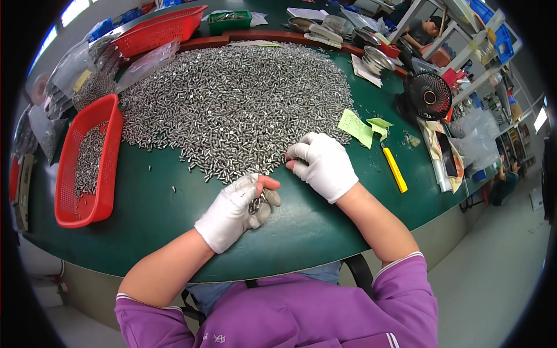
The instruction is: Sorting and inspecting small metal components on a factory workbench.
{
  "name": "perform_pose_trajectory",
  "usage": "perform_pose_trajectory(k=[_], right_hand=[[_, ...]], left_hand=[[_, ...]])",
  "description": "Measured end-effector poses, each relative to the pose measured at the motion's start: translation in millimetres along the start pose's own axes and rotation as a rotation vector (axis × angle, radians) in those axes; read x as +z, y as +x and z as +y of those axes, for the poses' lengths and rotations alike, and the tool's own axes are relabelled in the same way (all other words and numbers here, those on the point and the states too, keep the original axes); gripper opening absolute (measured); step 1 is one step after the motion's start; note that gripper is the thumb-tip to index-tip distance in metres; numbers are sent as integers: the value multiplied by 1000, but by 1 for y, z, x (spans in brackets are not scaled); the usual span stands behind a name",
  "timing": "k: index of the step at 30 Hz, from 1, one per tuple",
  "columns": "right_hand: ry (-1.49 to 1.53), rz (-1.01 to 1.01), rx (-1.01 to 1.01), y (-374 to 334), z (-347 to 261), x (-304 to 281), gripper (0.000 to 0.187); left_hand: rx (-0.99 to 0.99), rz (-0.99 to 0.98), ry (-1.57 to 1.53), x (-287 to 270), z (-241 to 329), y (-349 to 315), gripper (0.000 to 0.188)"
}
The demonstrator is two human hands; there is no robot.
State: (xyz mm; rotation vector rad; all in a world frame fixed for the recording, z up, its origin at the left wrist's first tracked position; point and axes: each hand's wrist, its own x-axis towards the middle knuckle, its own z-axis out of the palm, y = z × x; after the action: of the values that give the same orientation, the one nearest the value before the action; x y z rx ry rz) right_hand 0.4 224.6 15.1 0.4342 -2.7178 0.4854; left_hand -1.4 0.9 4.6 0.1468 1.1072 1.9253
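A broad heap of small silvery metal pins (232, 98) covers the middle of the green table (307, 232). Wearing a white glove with bare fingertips showing, my left hand (235, 206) curls its fingers around several of these metal pins (255, 204) at the heap's near edge. My right hand (322, 165), gloved the same way, is just to the right, over the heap's near right edge. Its thumb and fingers are bent close together, and whatever may be between the tips is too small to make out.
On the left stands a red plastic basket (107, 174) partly filled with metal pins. To the right lie green paper notes (355, 127), a yellow-handled cutter (395, 169) and a phone (447, 153), near a black fan (427, 97). Another red basket (162, 30) and a green tray (230, 22) stand behind the heap.
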Motion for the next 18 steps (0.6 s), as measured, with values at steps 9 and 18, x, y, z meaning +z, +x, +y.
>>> perform_pose_trajectory(k=[9,18], right_hand=[[-163,-71,-10,4,-1,10,10],[454,-45,-244,1,-20,-3,11]], left_hand=[[-26,-28,-15,-5,1,1,33],[-34,40,-31,-1,-2,2,25]])
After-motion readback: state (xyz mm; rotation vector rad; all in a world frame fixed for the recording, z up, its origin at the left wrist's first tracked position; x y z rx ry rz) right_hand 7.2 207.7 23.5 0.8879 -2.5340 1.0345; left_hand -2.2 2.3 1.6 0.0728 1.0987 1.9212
